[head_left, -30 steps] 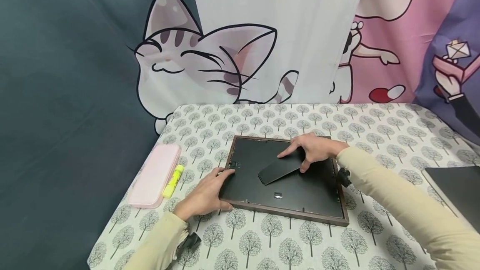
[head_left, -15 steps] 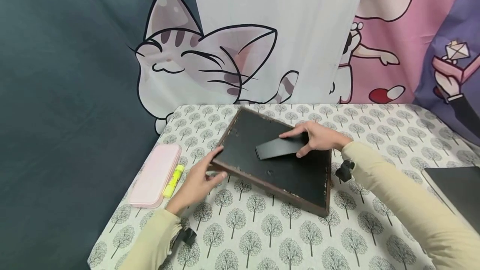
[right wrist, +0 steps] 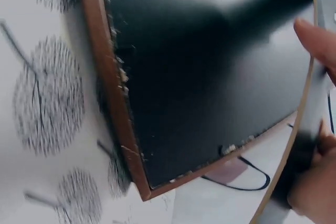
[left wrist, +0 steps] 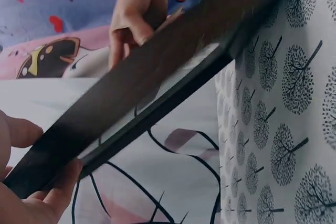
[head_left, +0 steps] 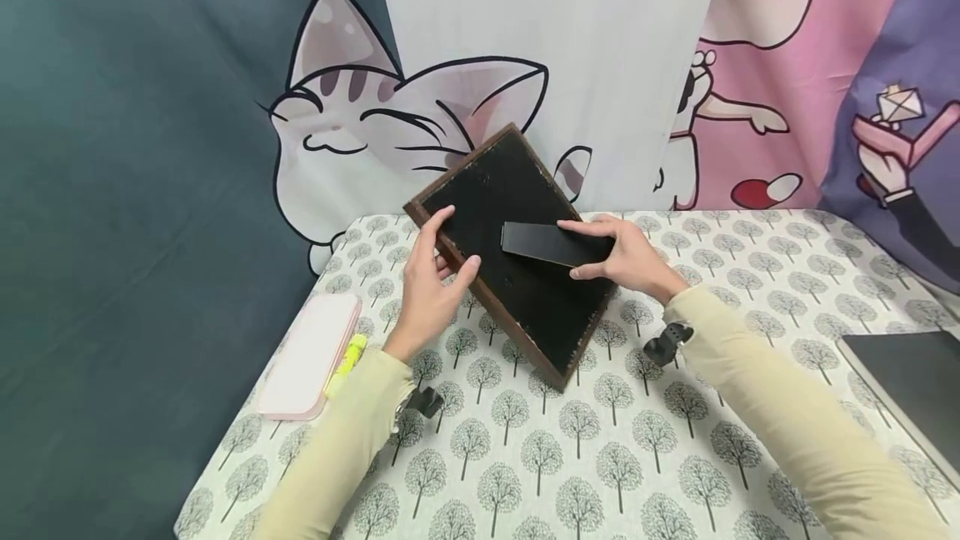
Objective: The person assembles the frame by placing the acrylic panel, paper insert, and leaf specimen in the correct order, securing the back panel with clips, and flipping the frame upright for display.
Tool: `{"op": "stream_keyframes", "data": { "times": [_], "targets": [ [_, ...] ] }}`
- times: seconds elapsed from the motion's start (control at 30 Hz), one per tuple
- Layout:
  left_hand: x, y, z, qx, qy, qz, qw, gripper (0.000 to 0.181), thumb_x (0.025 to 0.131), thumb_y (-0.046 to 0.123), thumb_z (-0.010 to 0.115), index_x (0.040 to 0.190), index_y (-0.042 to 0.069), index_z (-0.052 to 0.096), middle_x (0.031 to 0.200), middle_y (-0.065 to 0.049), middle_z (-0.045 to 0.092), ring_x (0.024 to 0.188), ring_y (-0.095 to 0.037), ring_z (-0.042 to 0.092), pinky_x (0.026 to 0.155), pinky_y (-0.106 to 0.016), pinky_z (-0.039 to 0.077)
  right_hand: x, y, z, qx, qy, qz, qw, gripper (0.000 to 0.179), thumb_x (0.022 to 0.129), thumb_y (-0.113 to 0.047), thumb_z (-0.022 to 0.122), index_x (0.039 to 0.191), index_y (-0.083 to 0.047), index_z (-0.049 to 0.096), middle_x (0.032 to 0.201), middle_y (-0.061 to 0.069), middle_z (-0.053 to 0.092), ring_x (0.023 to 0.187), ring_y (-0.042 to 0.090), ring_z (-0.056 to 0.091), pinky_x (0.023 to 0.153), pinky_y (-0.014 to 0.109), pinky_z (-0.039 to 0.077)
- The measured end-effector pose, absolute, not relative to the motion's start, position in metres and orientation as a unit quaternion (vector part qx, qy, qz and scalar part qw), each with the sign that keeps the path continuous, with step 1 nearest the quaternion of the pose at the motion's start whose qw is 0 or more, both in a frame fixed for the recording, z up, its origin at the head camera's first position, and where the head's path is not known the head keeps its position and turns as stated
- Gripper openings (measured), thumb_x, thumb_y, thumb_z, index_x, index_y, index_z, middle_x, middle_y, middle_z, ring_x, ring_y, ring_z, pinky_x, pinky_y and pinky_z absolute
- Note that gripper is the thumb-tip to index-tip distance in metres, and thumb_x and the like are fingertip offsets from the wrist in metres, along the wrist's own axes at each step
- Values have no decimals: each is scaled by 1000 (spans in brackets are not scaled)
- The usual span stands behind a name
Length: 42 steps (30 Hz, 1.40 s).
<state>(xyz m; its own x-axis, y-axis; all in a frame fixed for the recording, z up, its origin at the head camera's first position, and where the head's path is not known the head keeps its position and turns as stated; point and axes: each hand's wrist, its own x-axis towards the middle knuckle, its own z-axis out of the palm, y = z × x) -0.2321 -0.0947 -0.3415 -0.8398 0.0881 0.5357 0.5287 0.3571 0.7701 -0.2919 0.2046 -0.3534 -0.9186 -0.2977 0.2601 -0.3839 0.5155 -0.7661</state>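
A picture frame (head_left: 491, 190) with a brown wooden border stands raised and tilted, its black back facing me and its lowest corner at or near the tablecloth. My left hand (head_left: 431, 290) grips the left edge, thumb and fingers on both sides of the border. On the back is a black easel stand (head_left: 536, 243), swung out from the panel. My right hand (head_left: 630, 261) pinches this stand between thumb and fingers. In the right wrist view, the stand's thin edge (right wrist: 294, 140) runs beside my fingers. The frame's front is hidden in the head view.
A pink case (head_left: 311, 357) lies at the table's left side, with a yellow highlighter-like stick (head_left: 347, 363) alongside. At the right edge is a dark flat object (head_left: 907, 382) with a pale border. A tree-print cloth (head_left: 540, 457) covers the table; printed curtains hang behind.
The frame has gone from lying flat to raised and tilted, turning clockwise. My left hand has lifted its left edge up; my right hand has kept hold of the stand.
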Motion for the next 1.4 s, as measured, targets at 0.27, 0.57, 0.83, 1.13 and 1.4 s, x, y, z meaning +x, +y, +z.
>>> {"op": "stream_keyframes", "data": {
  "times": [0.27, 0.57, 0.83, 1.13, 1.4],
  "targets": [
    [-246, -77, -357, -221, -827, -430, 286, 86, 89, 0, 69, 159, 24, 25, 153, -13, 43, 126, -30, 53, 95, -48, 57, -280, 176, -367, 117, -844, 485, 196, 78, 68, -12, 93, 135, -39, 63, 121, 7, 63, 114, 22, 55, 98, 35, 39],
    [-269, -80, -361, -261, -810, -403, 337, 84, 88, -11, 64, 157, 25, 31, 149, -13, 49, 135, -32, 52, 106, -52, 51, -270, 162, -381, 60, -836, 497, 226, 83, 73, -21, 90, 145, -36, 52, 142, 15, 58, 138, 38, 46, 112, 57, 25],
    [-274, -92, -376, -284, -788, -383, 390, 77, 85, -17, 63, 146, 25, 41, 126, -20, 55, 99, -34, 63, 80, -47, 60, -272, 185, -367, 210, -872, 431, 96, 57, 87, 6, 69, 140, -11, 60, 111, 14, 67, 98, 25, 61, 91, 39, 57],
    [-272, -99, -388, -345, -784, -325, 401, 65, 90, -12, 62, 142, 23, 45, 123, -21, 55, 97, -34, 67, 78, -42, 63, -263, 198, -376, 237, -875, 420, 47, 48, 89, 8, 64, 135, -3, 62, 103, 14, 67, 92, 21, 62, 85, 28, 59],
    [-273, -96, -389, -357, -789, -248, 435, 75, 79, -19, 67, 135, 29, 49, 119, -20, 61, 94, -34, 69, 73, -41, 65, -258, 209, -371, 248, -868, 430, -1, 53, 89, 8, 63, 140, -2, 56, 108, 18, 69, 86, 17, 64, 76, 21, 57]
  ]
}}
